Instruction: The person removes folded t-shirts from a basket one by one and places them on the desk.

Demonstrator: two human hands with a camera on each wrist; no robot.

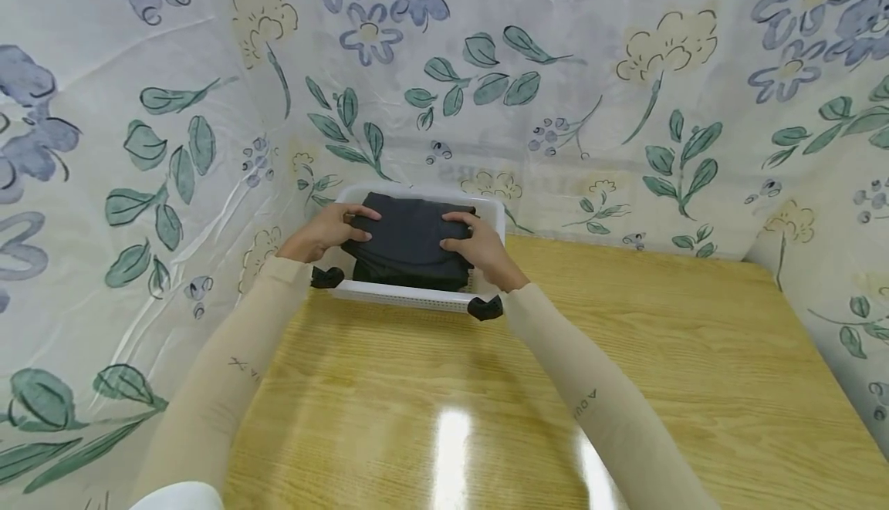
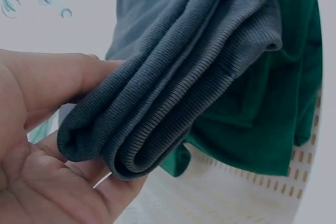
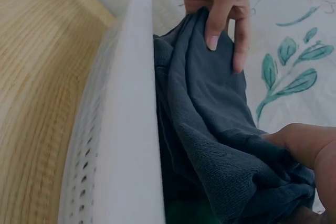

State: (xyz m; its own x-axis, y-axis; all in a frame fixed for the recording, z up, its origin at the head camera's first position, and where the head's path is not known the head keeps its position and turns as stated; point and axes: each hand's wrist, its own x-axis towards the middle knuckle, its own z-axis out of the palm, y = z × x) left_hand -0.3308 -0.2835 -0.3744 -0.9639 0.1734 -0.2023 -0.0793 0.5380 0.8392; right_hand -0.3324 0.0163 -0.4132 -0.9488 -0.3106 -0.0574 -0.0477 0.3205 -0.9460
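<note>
A folded dark grey-blue garment (image 1: 410,232) lies across the inside of a white plastic basket (image 1: 389,289). At its left end my left hand (image 1: 329,231) grips the folded layers, thumb on top and fingers beneath, as the left wrist view shows. My right hand (image 1: 481,248) holds the opposite end, its thumb (image 3: 302,142) pressing on the cloth in the right wrist view. Under the grey garment sits a dark green cloth (image 2: 252,129), lying against the basket's slotted wall. The basket's floor shows partly in the left wrist view.
The basket stands on a wood-grain table (image 1: 590,340), close to the floral sheet (image 1: 486,109) that hangs behind and at the sides. Black pieces (image 1: 485,308) sit at the basket's front corners. Table surface extends in front and to the right.
</note>
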